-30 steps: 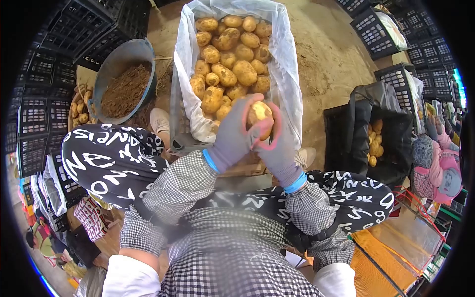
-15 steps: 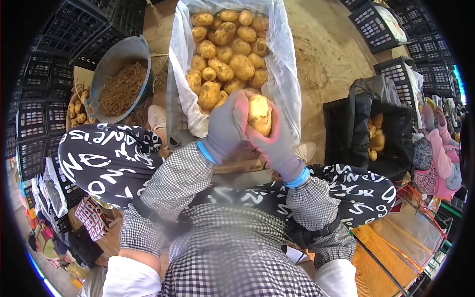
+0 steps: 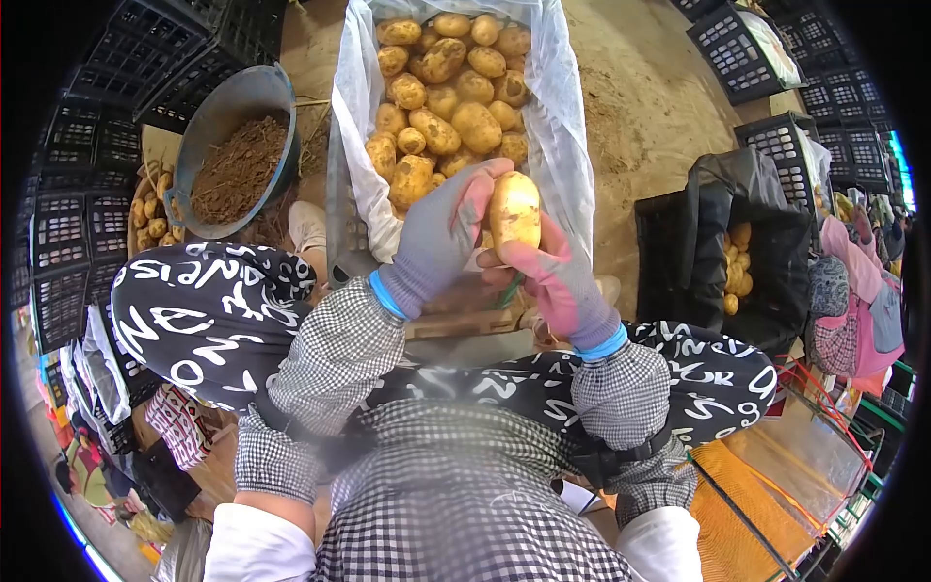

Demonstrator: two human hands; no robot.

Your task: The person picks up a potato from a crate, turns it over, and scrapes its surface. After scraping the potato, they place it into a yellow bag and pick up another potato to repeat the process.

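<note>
Both gloved hands hold one potato (image 3: 515,210) upright above the near end of a lined crate. My left hand (image 3: 441,233), in a grey and pink glove, grips its left side. On its lower right, the fingers of my right hand (image 3: 558,276) press against the skin. Something small and green shows below the right fingers; I cannot make out what it is. Many potatoes (image 3: 454,133) fill the crate, which has a white plastic liner (image 3: 562,126) over its sides.
A blue tub (image 3: 288,160) of soil stands to the left, with a container of potatoes (image 3: 153,223) beside it. To the right is a black-lined crate (image 3: 669,242) holding several potatoes. Stacked black crates (image 3: 68,223) line the left side. A person in pink (image 3: 853,281) is at far right.
The potato has turned and now stands taller between my hands. My right hand has shifted slightly down and rightward, its fingers loosened around the potato, and something green has come into sight below them.
</note>
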